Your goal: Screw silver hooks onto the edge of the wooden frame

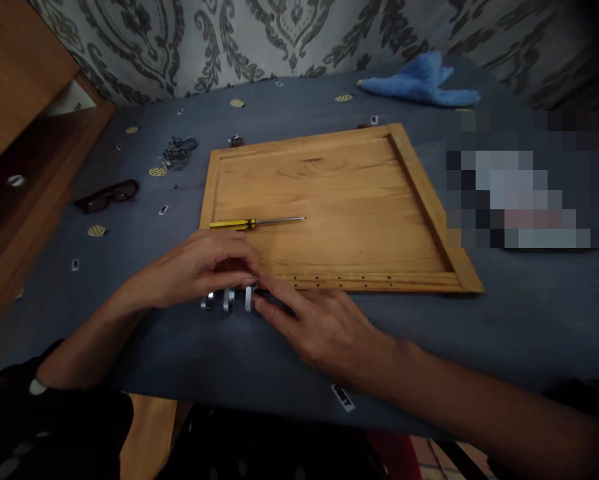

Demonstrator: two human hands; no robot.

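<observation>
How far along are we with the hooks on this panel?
Looks done: three metal hooks sit at the wooden panel's near-left edge. In hand: left hand and right hand meet fingertips beside them. Left: the row of holes looks bare; the screwdriver lies untouched.

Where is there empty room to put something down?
Bare: the wooden board right of the screwdriver, and the blue tablecloth right of the right hand. Crowded: the board's near-left corner, with the left hand and metal hooks.
</observation>
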